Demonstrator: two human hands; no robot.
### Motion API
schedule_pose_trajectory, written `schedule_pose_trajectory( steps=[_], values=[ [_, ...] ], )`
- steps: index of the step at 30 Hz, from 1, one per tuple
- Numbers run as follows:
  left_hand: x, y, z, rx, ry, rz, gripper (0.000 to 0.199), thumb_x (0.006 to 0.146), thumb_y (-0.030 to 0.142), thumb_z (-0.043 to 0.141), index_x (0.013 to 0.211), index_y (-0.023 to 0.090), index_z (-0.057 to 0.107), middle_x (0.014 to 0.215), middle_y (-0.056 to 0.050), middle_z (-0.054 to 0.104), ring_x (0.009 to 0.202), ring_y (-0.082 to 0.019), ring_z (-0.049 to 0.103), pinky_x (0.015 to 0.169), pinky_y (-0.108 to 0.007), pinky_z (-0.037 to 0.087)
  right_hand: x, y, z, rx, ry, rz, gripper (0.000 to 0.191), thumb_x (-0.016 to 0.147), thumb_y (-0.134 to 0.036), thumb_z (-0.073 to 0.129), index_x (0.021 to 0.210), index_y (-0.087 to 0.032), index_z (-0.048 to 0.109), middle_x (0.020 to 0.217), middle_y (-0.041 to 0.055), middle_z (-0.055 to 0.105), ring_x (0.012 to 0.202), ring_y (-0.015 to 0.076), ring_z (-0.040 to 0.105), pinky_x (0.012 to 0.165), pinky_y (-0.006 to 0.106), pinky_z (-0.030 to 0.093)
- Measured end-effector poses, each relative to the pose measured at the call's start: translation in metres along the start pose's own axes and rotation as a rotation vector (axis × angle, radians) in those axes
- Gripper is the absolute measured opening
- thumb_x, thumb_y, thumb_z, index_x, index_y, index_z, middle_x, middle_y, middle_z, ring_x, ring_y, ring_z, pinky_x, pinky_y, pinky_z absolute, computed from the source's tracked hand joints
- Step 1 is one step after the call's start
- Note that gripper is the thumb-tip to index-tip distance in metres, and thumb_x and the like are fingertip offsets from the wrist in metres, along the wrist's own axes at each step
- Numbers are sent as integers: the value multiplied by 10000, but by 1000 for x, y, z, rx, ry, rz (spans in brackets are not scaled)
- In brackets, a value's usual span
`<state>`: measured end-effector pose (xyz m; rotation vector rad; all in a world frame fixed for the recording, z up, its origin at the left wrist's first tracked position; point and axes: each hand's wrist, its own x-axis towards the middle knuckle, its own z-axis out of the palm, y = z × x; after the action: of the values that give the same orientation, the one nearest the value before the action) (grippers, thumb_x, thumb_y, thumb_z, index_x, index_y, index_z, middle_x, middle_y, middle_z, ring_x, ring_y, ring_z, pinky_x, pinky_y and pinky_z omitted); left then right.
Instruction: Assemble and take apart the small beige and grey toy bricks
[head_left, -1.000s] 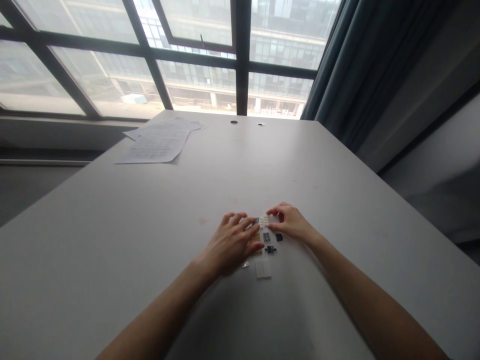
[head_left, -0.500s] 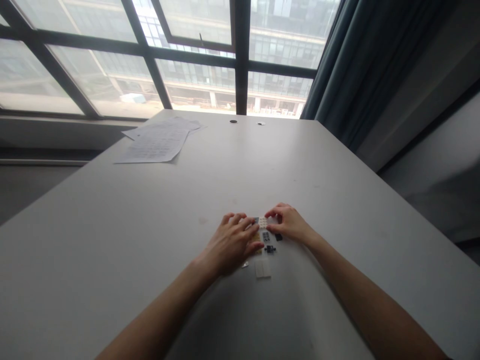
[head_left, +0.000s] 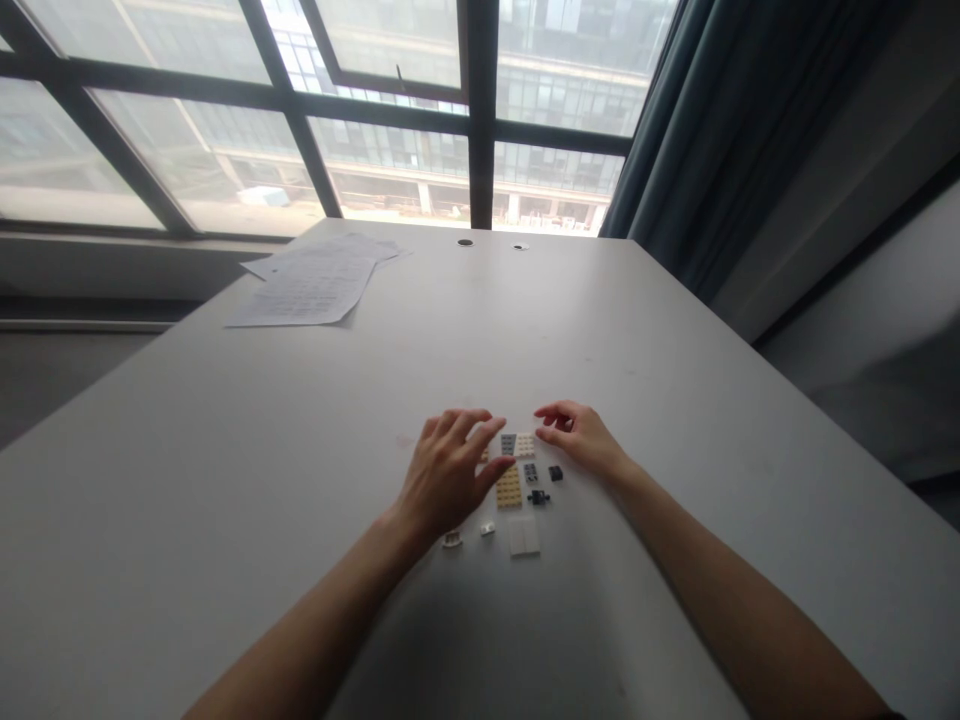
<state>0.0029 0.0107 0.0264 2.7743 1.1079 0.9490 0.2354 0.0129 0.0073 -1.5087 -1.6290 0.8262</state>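
Toy building bricks lie grouped on the white table between my hands. My left hand (head_left: pixel 454 470) hovers at their left, fingers apart and holding nothing; it partly hides a tan piece (head_left: pixel 484 455). My right hand (head_left: pixel 581 435) is at their right with thumb and fingers parted, just off a white studded plate (head_left: pixel 526 445). Against that plate sits a grey studded plate (head_left: pixel 508 444). Nearer me are a tan studded plate (head_left: pixel 508 488), a small dark grey plate (head_left: pixel 531 473), a black brick (head_left: pixel 555 473) and a black piece with side pins (head_left: pixel 538 497).
Closer to me lie white smooth tiles (head_left: pixel 524 537), a small white piece (head_left: pixel 487 529) and a white curved piece (head_left: pixel 452 540). Printed papers (head_left: pixel 315 285) rest at the table's far left. Two round holes are near its back edge, before the window. A dark curtain (head_left: pixel 705 150) hangs at right.
My left hand has drawn back left and lifted off the bricks, uncovering the grey and tan plates. My right hand has moved slightly away from the white plate.
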Motion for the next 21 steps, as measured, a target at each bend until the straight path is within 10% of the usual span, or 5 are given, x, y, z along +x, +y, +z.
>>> schedule_pose_trajectory(
  steps=[5,10,21],
  values=[
    [1,-23,-5,-214,466,-362,335,904,341,452,604,191,439,640,-2,475,660,-149,463,651,-280,384,7,14,-1,271,225,66,239,750,-363,619,828,-147,686,679,3,607,617,128,508,605,260,409],
    [0,-47,-1,-406,596,-805,451,842,363,516,506,200,262,495,65,204,465,-90,224,458,-249,206,9,21,0,350,323,56,267,791,-413,546,765,-159,621,571,-38,501,519,110,434,524,241,358],
    [-7,-58,6,-458,673,-891,462,782,386,560,486,194,262,491,70,200,469,-75,205,442,-228,181,2,20,2,452,327,17,457,803,-479,565,536,-219,301,497,-80,264,455,79,221,444,245,183]
  ],
)
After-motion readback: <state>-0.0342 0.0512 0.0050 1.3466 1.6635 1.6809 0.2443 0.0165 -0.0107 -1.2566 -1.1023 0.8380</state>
